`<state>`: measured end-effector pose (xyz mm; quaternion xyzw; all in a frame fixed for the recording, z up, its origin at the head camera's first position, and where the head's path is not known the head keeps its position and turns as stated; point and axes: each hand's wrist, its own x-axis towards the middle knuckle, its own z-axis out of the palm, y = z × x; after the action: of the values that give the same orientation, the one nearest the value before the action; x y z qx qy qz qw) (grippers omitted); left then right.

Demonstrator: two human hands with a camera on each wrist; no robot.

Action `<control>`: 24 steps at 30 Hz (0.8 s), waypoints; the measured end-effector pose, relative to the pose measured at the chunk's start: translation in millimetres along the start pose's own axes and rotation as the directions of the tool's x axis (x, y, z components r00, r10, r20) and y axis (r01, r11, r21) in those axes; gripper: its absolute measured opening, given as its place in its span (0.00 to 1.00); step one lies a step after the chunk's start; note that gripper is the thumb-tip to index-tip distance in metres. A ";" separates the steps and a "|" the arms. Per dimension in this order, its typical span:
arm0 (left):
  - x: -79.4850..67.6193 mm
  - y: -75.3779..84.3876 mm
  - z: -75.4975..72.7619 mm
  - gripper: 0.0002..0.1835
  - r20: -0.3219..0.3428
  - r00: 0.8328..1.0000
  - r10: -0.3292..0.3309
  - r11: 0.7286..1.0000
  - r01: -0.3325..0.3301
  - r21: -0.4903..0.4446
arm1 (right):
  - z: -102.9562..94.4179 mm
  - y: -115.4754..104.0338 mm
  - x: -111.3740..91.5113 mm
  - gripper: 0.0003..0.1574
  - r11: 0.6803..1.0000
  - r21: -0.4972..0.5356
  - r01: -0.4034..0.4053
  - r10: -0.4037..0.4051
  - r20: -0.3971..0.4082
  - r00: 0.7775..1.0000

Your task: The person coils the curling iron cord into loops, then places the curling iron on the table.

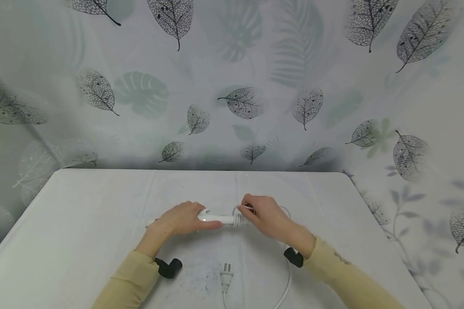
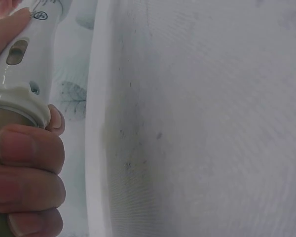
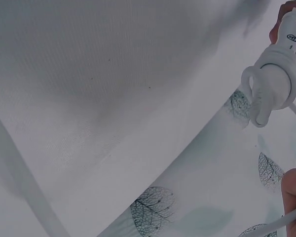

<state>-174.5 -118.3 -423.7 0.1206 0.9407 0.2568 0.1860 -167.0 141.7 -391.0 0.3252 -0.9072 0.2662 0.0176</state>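
Observation:
A white curling iron lies crosswise over the table, between the two hands. My left hand grips it; in the left wrist view its fingers curl round the brownish barrel below a white collar. A slide switch shows on the handle. Several turns of the white power cord are wound round the handle's right end. My right hand pinches a stretch of that cord just beyond the turns. In the right wrist view, the cord's thick sleeve bends back at the handle's end.
The cord's two-pin plug lies on the white table near its front edge. A loop of loose cord runs below the right wrist. Black wrist cameras sit under both forearms. A leaf-patterned curtain hangs behind the table.

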 end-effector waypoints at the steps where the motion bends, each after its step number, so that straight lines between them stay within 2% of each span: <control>1: 0.0 0.2 -0.2 0.33 0.001 1.000 0.001 1.000 -0.001 0.004 | 0.5 -2.2 -1.1 0.08 1.000 -0.002 0.004 -0.004 -0.001 1.000; 11: -0.7 1.8 -1.2 0.33 -0.020 1.000 0.021 1.000 -0.021 0.023 | 5.4 -13.4 -11.8 0.07 1.000 -0.007 0.017 -0.017 0.009 1.000; 18: -2.7 -0.2 -4.6 0.35 -0.050 0.999 -0.009 0.999 0.011 0.038 | 10.6 -14.8 -18.6 0.05 0.998 -0.002 0.063 -0.063 -0.012 0.998; 24: -1.3 -2.8 -6.4 0.34 -0.078 0.997 0.008 0.998 -0.003 0.062 | 17.4 -14.2 -23.0 0.06 0.999 0.011 0.051 -0.051 -0.014 0.999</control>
<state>-176.3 -123.9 -419.6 0.1188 0.9545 0.2325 0.1443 -137.8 137.2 -403.9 0.3467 -0.8970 0.2728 0.0287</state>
